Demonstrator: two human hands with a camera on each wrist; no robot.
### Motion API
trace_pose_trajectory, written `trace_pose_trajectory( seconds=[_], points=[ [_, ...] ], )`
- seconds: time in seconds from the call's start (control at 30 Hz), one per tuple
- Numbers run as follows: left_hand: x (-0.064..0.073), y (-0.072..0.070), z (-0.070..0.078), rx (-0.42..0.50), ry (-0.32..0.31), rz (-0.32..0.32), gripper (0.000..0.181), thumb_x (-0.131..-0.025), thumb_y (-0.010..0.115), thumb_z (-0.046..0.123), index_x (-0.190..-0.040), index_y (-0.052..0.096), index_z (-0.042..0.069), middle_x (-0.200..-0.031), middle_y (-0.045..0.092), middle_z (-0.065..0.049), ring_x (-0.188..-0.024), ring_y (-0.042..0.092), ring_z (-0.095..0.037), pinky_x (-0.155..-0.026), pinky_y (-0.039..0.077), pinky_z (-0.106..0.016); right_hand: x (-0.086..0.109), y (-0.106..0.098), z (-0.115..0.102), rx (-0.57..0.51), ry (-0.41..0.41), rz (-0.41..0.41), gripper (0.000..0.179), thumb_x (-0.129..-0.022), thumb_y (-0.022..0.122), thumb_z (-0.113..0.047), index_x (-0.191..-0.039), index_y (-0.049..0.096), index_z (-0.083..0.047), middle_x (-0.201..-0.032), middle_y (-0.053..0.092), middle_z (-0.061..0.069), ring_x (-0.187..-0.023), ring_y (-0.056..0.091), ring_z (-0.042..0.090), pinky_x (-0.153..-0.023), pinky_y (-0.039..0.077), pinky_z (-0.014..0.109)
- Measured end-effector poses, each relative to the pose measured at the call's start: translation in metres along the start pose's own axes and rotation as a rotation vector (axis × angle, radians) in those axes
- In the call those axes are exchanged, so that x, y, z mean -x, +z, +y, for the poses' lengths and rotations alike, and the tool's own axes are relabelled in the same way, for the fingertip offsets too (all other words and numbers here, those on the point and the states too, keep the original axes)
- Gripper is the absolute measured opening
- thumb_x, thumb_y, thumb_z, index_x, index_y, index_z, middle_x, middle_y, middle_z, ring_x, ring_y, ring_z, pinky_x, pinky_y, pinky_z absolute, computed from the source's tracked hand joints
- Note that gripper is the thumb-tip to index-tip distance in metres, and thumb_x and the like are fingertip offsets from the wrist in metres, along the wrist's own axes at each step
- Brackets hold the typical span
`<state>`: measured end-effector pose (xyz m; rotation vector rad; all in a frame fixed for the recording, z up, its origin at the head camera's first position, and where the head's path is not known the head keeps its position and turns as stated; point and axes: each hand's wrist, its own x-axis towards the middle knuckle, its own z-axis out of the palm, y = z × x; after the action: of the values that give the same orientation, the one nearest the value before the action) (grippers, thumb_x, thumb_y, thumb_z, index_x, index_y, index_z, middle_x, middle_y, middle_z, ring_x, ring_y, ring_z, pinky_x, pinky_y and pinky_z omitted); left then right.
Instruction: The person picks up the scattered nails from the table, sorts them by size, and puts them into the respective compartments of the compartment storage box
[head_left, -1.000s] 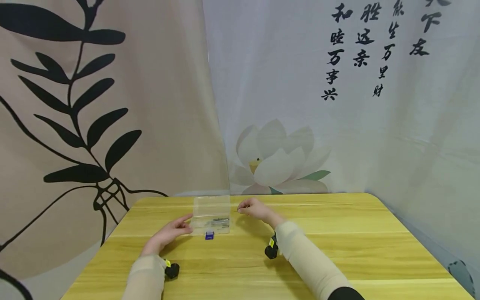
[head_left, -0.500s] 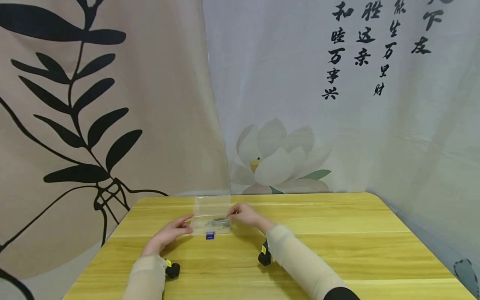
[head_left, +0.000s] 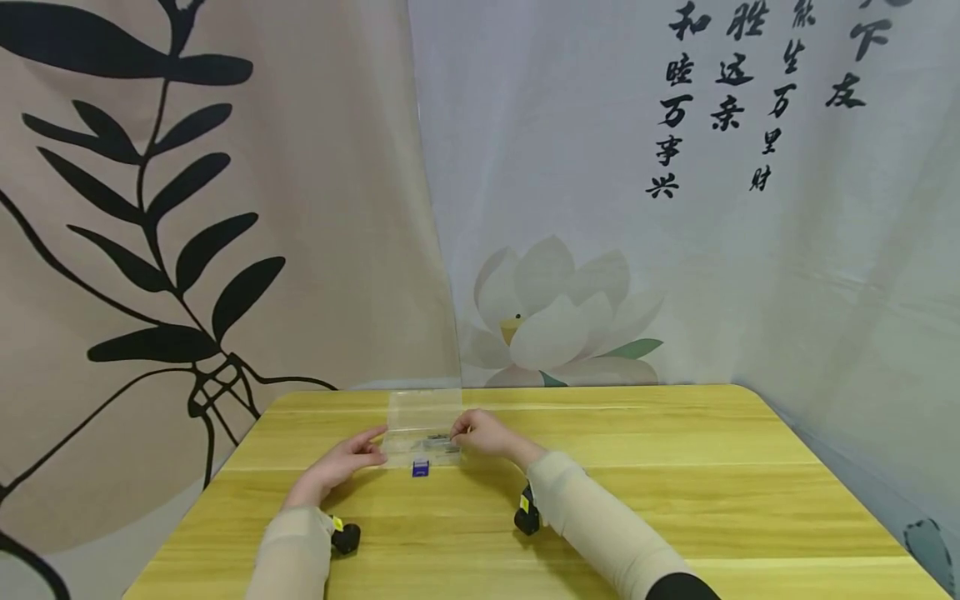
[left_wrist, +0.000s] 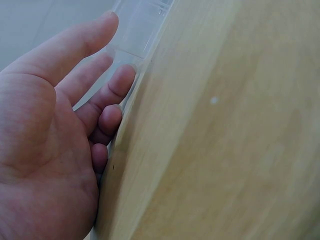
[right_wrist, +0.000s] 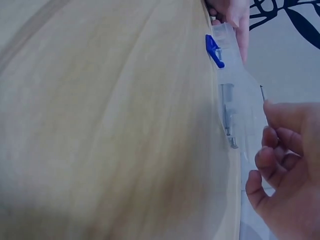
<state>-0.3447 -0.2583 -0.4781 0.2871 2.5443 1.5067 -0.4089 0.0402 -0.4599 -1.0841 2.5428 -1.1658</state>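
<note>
A small clear plastic box [head_left: 402, 458] stands near the back of the table, its lid [head_left: 425, 407] raised. Metal pieces [right_wrist: 227, 112] lie inside, on the right. A blue latch [head_left: 421, 468] sits at its front. My left hand [head_left: 347, 462] is at the box's left side, index finger and thumb touching it, the other fingers loosely bent in the left wrist view. My right hand [head_left: 486, 432] is over the box's right end. Between its thumb and forefinger it pinches a thin, dark, pin-like piece [right_wrist: 262, 92], mostly hidden by the fingers.
The box rests on a wood-grain table [head_left: 637, 475]. Behind the table's back edge hangs a curtain [head_left: 555, 167] printed with leaves, a lotus and characters. A small black wrist camera [head_left: 527, 512] is strapped on each wrist.
My right hand has moved left with the pin-like piece, from beside the box to over its right end. My left hand and the box stay in place.
</note>
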Motion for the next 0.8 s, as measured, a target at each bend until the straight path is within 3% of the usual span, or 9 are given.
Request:
trace_pose_trajectory(
  seconds=[0.47,0.8],
  points=[
    [0.0,-0.001,-0.001,-0.003,-0.002,0.007,0.068,-0.094,0.065,0.022,-0.151,0.032,0.005,-0.105,0.055,-0.008,-0.101,0.052,-0.021,-0.098,0.033,-0.051,0.002,0.004,-0.002,0.032,-0.021,-0.028,0.007,-0.09,0.066,-0.003,-0.09,0.073,-0.002,-0.091,0.068,0.004,-0.07,0.05,0.007,-0.064,0.043,0.023],
    [-0.002,0.001,-0.002,-0.03,-0.017,0.022,0.067,-0.094,0.065,0.024,-0.151,0.034,0.008,-0.108,0.056,-0.008,-0.103,0.052,-0.022,-0.098,0.034,-0.052,0.01,-0.002,0.003,0.0,-0.009,0.012,0.007,-0.09,0.066,-0.006,-0.091,0.073,-0.003,-0.092,0.067,0.001,-0.073,0.049,0.008,-0.065,0.043,0.024]
  ],
)
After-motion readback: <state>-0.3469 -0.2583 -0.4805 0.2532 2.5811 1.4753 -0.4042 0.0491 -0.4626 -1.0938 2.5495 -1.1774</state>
